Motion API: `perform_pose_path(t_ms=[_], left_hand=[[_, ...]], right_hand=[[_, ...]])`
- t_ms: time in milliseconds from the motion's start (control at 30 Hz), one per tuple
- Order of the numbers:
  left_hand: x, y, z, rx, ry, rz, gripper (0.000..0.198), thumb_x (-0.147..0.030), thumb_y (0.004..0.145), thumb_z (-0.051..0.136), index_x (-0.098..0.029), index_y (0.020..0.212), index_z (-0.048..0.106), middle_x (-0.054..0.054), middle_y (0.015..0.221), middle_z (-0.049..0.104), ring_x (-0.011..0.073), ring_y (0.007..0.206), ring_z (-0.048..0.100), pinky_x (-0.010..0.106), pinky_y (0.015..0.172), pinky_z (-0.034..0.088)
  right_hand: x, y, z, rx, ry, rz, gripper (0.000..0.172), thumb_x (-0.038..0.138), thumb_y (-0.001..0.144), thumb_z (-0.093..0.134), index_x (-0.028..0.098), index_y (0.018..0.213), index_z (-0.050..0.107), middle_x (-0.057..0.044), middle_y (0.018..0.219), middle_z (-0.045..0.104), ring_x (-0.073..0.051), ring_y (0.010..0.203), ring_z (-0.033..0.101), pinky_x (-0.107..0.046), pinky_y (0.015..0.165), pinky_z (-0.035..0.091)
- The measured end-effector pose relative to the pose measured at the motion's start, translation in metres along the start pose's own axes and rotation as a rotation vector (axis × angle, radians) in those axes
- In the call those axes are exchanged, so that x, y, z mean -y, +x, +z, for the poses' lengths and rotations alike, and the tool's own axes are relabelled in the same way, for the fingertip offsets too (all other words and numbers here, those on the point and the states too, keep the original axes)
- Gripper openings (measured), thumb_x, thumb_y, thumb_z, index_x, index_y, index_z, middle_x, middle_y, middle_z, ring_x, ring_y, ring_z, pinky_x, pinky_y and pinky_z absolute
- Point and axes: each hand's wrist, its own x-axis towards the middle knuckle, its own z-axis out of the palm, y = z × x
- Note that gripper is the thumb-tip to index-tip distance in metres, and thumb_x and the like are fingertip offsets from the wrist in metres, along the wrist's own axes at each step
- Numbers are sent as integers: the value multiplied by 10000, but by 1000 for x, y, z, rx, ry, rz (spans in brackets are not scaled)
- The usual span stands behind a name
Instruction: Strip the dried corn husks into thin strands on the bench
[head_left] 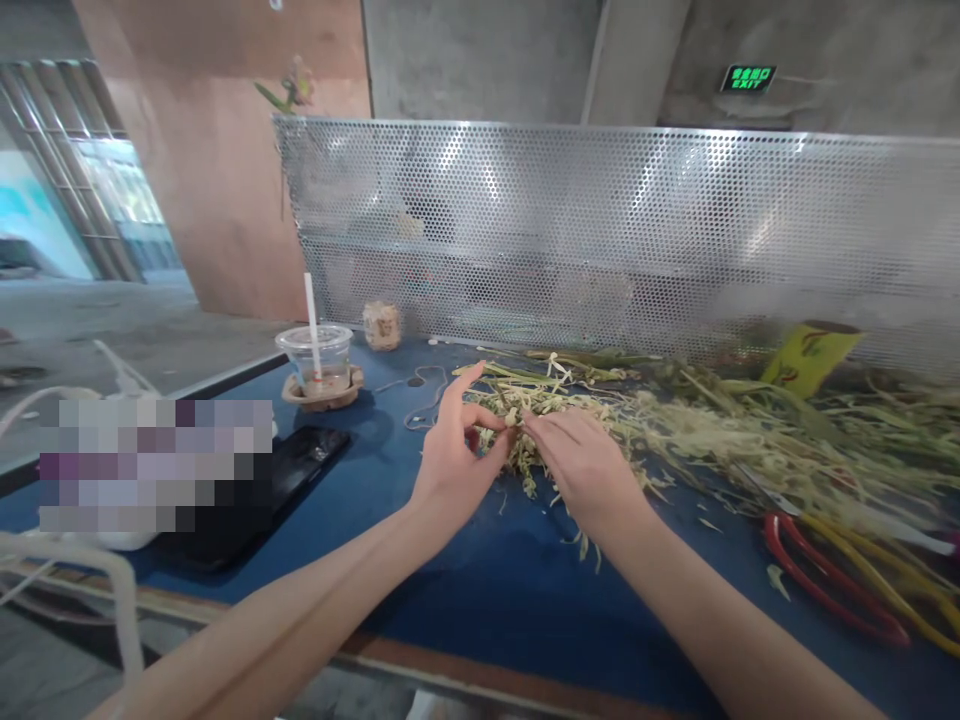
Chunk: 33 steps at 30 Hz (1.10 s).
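Observation:
A pile of pale green plant stems (675, 420) lies across the blue table (480, 590). My left hand (454, 460) pinches a small sprig at the near end of the pile, thumb and fingers closed on it, index finger raised. My right hand (585, 465) meets it from the right, its fingers pinching the same sprig (514, 418). Both hands sit just above the tabletop.
A plastic cup with a straw (315, 362) stands at the back left on a brown coaster. A black phone (292, 470) lies left of my hands. Red- and yellow-handled scissors (847, 580) lie at the right. A perforated metal screen (622, 235) backs the table.

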Motion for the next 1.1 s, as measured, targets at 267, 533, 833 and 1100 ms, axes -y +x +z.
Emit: perform_pose_path(t_ms=[267, 533, 833, 1100], left_hand=[[4, 1, 1, 2, -113, -27, 651, -181, 721, 573, -190, 1304, 284, -47, 656, 559, 80, 507, 430, 219, 522, 416], [4, 1, 6, -5, -107, -18, 648, -146, 717, 568, -193, 1300, 291, -39, 661, 574, 100, 572, 514, 217, 507, 416], [1, 2, 5, -21, -117, 14, 637, -115, 720, 559, -189, 1293, 290, -34, 673, 567, 101, 578, 516, 218, 514, 426], [1, -2, 2, -40, -23, 157, 630, -138, 760, 534, -207, 1317, 247, -23, 729, 595, 107, 599, 530, 240, 565, 445]], right_hand=[[-1, 1, -2, 133, -55, -93, 295, 27, 837, 370, -5, 1044, 578, -151, 808, 598, -201, 741, 510, -322, 698, 473], [6, 4, -2, 86, -341, -120, 275, 22, 819, 414, 16, 1007, 614, -124, 698, 601, -206, 676, 504, -319, 601, 426], [17, 8, -12, -28, -453, -138, 229, 60, 841, 421, 85, 887, 644, -72, 611, 598, -164, 602, 488, -292, 544, 353], [23, 5, -13, -97, -274, -15, 154, 123, 835, 472, 82, 856, 619, -85, 671, 631, -181, 640, 555, -293, 608, 402]])
